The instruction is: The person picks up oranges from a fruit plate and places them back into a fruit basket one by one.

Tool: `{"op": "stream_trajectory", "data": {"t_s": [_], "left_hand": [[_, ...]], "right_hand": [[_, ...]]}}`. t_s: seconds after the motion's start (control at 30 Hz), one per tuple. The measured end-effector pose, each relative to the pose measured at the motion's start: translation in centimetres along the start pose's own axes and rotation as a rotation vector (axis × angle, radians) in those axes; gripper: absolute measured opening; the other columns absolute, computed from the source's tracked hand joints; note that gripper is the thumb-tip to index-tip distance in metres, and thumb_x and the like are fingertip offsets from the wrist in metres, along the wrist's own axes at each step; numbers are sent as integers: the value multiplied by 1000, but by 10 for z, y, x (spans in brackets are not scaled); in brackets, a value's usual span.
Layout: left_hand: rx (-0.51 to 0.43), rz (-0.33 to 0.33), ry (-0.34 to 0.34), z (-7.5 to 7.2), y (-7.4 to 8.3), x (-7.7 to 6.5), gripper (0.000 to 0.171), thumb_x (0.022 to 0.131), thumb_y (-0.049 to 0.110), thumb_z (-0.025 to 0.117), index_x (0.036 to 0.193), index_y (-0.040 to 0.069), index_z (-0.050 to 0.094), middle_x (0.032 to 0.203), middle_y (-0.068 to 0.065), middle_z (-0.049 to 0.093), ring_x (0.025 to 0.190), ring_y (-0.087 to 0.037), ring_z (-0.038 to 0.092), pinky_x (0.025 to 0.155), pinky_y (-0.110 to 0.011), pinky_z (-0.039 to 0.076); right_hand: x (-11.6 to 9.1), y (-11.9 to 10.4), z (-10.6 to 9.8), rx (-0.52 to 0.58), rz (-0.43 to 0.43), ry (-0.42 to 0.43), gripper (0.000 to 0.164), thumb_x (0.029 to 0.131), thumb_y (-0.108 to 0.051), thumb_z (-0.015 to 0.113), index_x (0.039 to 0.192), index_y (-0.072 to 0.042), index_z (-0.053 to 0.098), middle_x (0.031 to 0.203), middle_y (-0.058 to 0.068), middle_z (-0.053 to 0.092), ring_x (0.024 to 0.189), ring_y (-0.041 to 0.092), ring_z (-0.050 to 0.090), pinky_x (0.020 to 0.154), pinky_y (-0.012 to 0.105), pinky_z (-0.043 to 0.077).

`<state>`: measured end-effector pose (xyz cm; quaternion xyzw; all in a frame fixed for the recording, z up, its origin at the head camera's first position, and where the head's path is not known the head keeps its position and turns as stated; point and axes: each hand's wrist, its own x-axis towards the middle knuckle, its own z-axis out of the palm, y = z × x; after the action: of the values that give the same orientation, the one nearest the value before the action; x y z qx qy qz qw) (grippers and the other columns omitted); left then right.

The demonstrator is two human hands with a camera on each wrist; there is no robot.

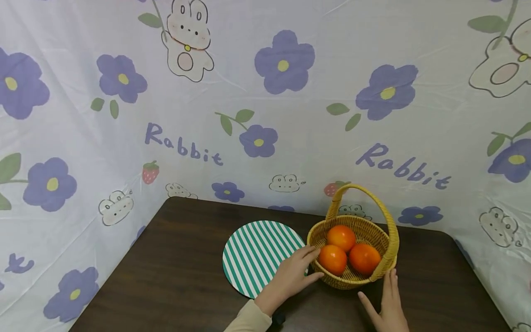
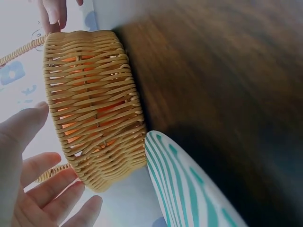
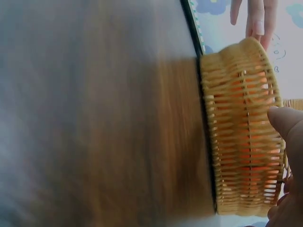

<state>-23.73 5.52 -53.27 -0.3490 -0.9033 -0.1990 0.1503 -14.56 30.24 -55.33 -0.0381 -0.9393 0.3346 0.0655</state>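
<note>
A yellow wicker basket (image 1: pixel 350 282) with an arched handle (image 1: pixel 386 212) stands upright on the dark table. Inside lie three smooth orange-red round fruits (image 1: pixel 333 259). At the basket's left rim is my left hand (image 1: pixel 292 272), its fingers extended along the side and its thumb apart. My right hand (image 1: pixel 390 304) is at the right side, fingers straight and pointing up near the handle's foot, thumb spread. In the left wrist view the woven wall (image 2: pixel 94 109) shows fruit through its gaps. The right wrist view has the right thumb (image 3: pixel 284 118) near the rim.
A round green-and-white striped board (image 1: pixel 261 253) lies flat on the table just left of the basket, partly behind the left hand. The dark wood table (image 1: pixel 178 263) reaches back to a white cloth wall (image 1: pixel 315 152) printed with flowers and rabbits. Something small and black (image 1: pixel 278 317) shows beneath the left wrist.
</note>
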Motion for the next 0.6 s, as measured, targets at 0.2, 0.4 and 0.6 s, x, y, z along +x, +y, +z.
{"op": "stream_trajectory", "data": {"t_s": [0.2, 0.4, 0.6], "left_hand": [[23, 38, 5, -1, 0, -8, 59, 88, 50, 54, 137, 17, 47, 139, -6, 46, 125, -18, 46, 83, -28, 52], [42, 92, 29, -6, -4, -16, 59, 89, 50, 54, 137, 16, 47, 140, -6, 44, 126, -19, 45, 93, -31, 47], [52, 116, 18, -8, -12, -24, 62, 90, 55, 47, 139, 17, 44, 144, -6, 40, 129, -22, 42, 100, -40, 42]], "right_hand": [[-12, -9, 4, -38, -5, 30, 101, 90, -48, 53, 143, 5, -15, 148, 26, -22, 136, 47, -11, 100, 69, 15], [-24, -22, 16, -114, -48, 130, 97, 89, -45, 58, 147, 1, -4, 150, 29, -12, 134, 52, 6, 90, 71, 28], [-30, -31, 27, -161, -257, 337, 99, 77, -27, 75, 149, -7, 10, 152, 25, 1, 133, 52, 18, 79, 70, 38]]}}
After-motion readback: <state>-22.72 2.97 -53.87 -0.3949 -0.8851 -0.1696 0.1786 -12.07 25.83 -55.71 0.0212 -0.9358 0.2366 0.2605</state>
